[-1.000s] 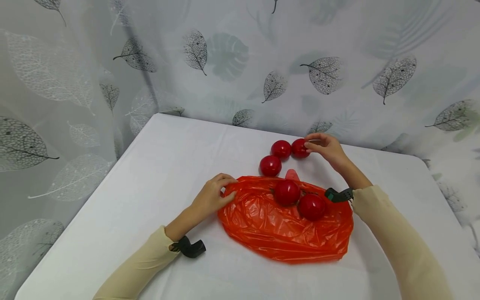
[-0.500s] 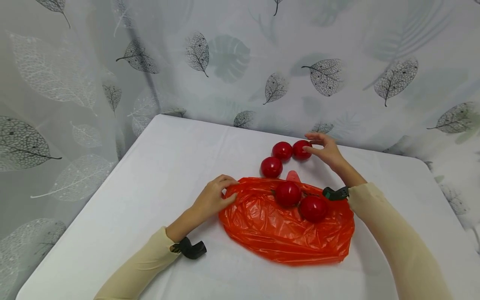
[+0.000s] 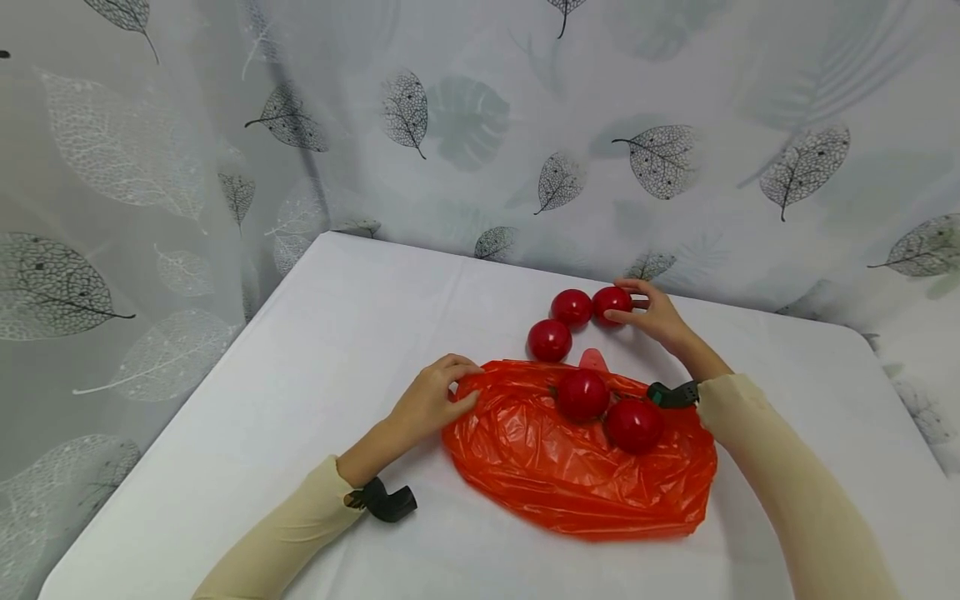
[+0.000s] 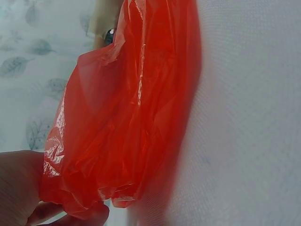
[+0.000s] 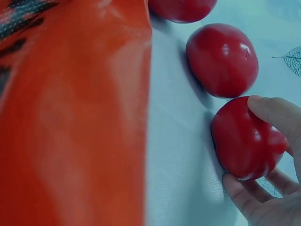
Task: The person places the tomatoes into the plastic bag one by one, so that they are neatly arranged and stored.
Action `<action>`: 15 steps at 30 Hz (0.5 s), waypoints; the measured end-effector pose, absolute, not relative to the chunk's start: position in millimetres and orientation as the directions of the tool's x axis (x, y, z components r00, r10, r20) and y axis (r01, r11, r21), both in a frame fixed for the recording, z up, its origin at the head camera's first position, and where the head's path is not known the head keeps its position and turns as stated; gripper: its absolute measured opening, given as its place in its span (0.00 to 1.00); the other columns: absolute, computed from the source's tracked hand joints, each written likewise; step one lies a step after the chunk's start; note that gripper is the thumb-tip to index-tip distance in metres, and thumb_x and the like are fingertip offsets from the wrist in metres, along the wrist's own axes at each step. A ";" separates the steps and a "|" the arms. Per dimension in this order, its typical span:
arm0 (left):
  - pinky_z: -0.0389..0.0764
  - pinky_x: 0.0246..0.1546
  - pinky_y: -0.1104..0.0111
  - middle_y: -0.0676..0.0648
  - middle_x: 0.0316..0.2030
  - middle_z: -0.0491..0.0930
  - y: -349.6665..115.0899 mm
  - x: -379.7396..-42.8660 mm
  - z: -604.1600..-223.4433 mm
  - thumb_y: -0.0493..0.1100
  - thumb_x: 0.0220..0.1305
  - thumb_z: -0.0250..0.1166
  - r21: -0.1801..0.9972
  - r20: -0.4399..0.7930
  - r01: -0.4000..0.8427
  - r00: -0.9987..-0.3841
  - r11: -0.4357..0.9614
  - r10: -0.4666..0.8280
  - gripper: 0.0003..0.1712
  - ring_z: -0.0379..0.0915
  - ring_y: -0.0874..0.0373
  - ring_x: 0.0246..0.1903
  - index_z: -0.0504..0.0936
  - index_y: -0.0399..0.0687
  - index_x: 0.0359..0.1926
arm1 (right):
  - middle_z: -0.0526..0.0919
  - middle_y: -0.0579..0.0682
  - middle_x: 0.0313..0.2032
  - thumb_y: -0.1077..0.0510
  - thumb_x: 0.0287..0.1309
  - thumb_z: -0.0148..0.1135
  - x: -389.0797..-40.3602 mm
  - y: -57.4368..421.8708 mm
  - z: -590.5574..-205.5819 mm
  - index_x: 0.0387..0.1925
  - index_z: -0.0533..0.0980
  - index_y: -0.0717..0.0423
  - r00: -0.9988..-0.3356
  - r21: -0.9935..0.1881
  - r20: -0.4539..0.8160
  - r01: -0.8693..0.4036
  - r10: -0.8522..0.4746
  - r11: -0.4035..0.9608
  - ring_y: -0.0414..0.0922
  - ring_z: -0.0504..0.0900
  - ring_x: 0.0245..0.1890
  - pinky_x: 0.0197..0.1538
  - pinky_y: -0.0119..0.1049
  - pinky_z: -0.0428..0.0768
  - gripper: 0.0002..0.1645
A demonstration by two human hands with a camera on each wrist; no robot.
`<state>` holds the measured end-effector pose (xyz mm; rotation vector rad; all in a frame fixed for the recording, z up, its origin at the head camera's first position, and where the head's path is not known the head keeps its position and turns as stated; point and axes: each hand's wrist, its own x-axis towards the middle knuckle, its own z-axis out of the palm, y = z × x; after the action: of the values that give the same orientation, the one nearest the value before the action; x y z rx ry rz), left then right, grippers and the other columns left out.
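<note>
The far-right tomato [image 3: 612, 305] is held by its sides between thumb and fingers of the right hand [image 3: 652, 317], at the back of the white table [image 3: 360, 333]. It is judged firm yet easily bruised, slippery-skinned and moderately heavy, best taken lightly round its widest part. One side is blocked by the middle tomato [image 3: 572, 308], against which it is set; the near tomato [image 3: 549, 341] lies closer to the red bag [image 3: 551, 475]. That bag, apparently limp and light, is gripped at its edge by the left hand [image 3: 427, 402].
</note>
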<state>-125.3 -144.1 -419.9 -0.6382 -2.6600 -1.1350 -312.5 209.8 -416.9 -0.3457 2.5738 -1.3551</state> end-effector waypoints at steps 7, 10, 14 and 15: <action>0.83 0.35 0.68 0.42 0.45 0.80 -144.4 -125.3 -420.6 0.33 0.57 0.68 0.651 0.327 0.452 -0.892 0.609 0.313 0.14 0.76 0.53 0.36 0.83 0.34 0.46 | 0.61 0.67 0.67 0.51 0.60 0.66 -309.8 209.3 -418.7 0.71 0.60 0.57 -0.966 -0.837 -0.052 -0.096 -0.254 0.539 0.66 0.64 0.64 0.62 0.60 0.70 0.42; 0.84 0.36 0.65 0.41 0.45 0.80 -143.9 -125.6 -420.6 0.32 0.57 0.68 0.653 0.330 0.456 -0.890 0.605 0.315 0.14 0.77 0.53 0.37 0.83 0.34 0.46 | 0.61 0.66 0.68 0.49 0.60 0.66 -308.9 210.7 -419.6 0.71 0.61 0.56 -0.972 -0.843 -0.059 -0.073 -0.227 0.532 0.65 0.64 0.64 0.62 0.60 0.70 0.42; 0.84 0.37 0.62 0.40 0.45 0.80 -143.9 -124.8 -418.9 0.32 0.57 0.68 0.652 0.340 0.466 -0.885 0.598 0.319 0.14 0.77 0.51 0.38 0.83 0.33 0.45 | 0.62 0.65 0.68 0.48 0.60 0.66 -308.5 212.8 -420.5 0.71 0.61 0.56 -0.975 -0.849 -0.068 -0.055 -0.212 0.525 0.64 0.65 0.64 0.62 0.58 0.72 0.43; 0.84 0.37 0.62 0.40 0.45 0.80 -144.3 -124.8 -418.8 0.32 0.57 0.68 0.651 0.343 0.468 -0.884 0.598 0.319 0.14 0.77 0.51 0.38 0.83 0.33 0.45 | 0.62 0.65 0.68 0.47 0.60 0.66 -308.5 213.0 -420.4 0.71 0.61 0.55 -0.975 -0.852 -0.071 -0.051 -0.211 0.522 0.63 0.65 0.64 0.62 0.56 0.73 0.43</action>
<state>-124.8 -144.3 -418.8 -0.6554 -2.6339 -1.1550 -308.5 213.0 -420.4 -0.2247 2.5927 -1.4426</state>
